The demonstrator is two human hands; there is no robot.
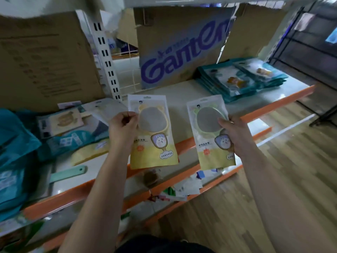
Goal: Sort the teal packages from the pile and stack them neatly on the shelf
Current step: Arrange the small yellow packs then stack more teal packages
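My left hand (122,125) grips a yellow-and-white mirror package (155,143) by its left edge, upright above the shelf's orange front edge. My right hand (235,132) holds a second, greenish-yellow mirror package (211,143) by its right edge, beside the first. A stack of teal packages (242,81) lies on the white shelf (182,90) at the back right. A mixed pile of packages (76,132), some teal, some yellow, lies on the shelf to the left of my left hand.
A "Ganten" cardboard box (182,44) and a plain carton (42,57) stand at the back of the shelf. A teal bag (12,148) sits far left, and a mint handle (69,172) lies beside it. Lower shelves (175,190) hold small items. Wooden floor lies right.
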